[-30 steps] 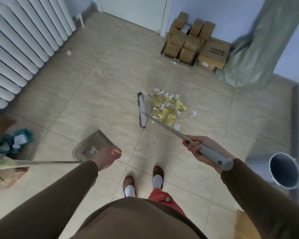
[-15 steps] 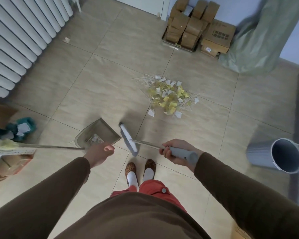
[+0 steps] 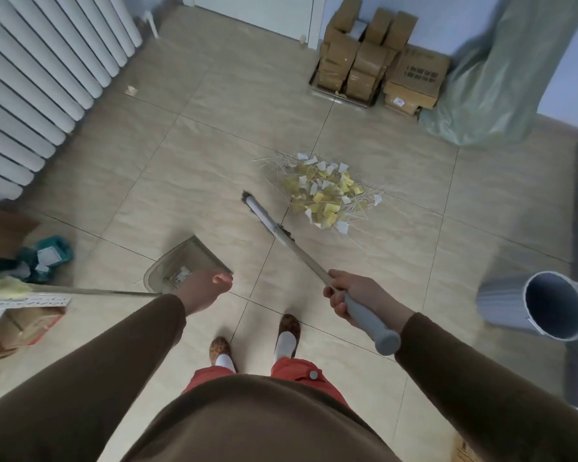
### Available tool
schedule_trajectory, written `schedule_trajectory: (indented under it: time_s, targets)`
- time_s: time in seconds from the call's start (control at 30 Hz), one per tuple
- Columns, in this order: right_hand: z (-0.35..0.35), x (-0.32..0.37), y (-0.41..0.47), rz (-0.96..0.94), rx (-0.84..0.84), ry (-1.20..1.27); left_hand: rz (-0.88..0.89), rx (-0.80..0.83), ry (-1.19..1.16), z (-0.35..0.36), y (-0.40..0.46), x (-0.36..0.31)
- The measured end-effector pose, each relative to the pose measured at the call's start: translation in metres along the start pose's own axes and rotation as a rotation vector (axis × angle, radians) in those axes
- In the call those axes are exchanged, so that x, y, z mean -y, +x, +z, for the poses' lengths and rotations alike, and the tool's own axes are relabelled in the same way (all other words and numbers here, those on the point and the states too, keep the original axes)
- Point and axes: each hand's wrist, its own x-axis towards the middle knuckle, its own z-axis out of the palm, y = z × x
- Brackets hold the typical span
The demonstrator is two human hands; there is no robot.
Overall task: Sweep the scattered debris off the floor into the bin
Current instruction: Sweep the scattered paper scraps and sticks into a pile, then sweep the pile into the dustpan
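Right hand (image 3: pixel 351 295) clamping broom (image 3: pixel 267 218) behind pile (image 3: pixel 324 195) for raking toward pan (image 3: pixel 187 265); left hand (image 3: pixel 204 288) gripping pan's handle, steadying it.

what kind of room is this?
Probably a spare or storage room indoors, though that is a guess: beige tiled floor, a white radiator along one wall, and stacked cardboard boxes beside a bagged bundle at the far wall.

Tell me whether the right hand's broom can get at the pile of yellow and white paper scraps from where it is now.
Probably yes: the right hand holds the grey-handled broom, whose head sits beside the scrap pile, bare tile between them.
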Motion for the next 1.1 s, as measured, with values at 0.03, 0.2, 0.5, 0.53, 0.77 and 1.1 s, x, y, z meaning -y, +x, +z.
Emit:
schedule_trajectory:
  time_s: [0.03, 0.2, 0.5, 0.53, 0.77, 1.1]
  targets:
    - [0.010, -0.003, 0.001, 0.031, 0.037, 0.050, 0.008, -0.026, -0.002, -0.004, -0.001, -0.005]
    - [0.064, -0.020, 0.004, -0.039, 0.056, -0.008, 0.071, -0.075, -0.062, -0.037, -0.013, 0.004]
    - [0.163, -0.070, -0.002, -0.086, 0.101, 0.103, 0.223, -0.180, -0.041, -0.110, -0.061, 0.083]
    - [0.178, -0.077, -0.003, -0.086, 0.112, 0.126, 0.259, -0.187, -0.027, -0.121, -0.069, 0.093]
    - [0.263, -0.139, -0.007, -0.141, 0.118, 0.186, 0.479, -0.281, -0.004, -0.195, -0.131, 0.152]
    - [0.304, -0.189, -0.031, -0.171, 0.063, 0.171, 0.197, -0.463, -0.074, -0.260, -0.150, 0.241]
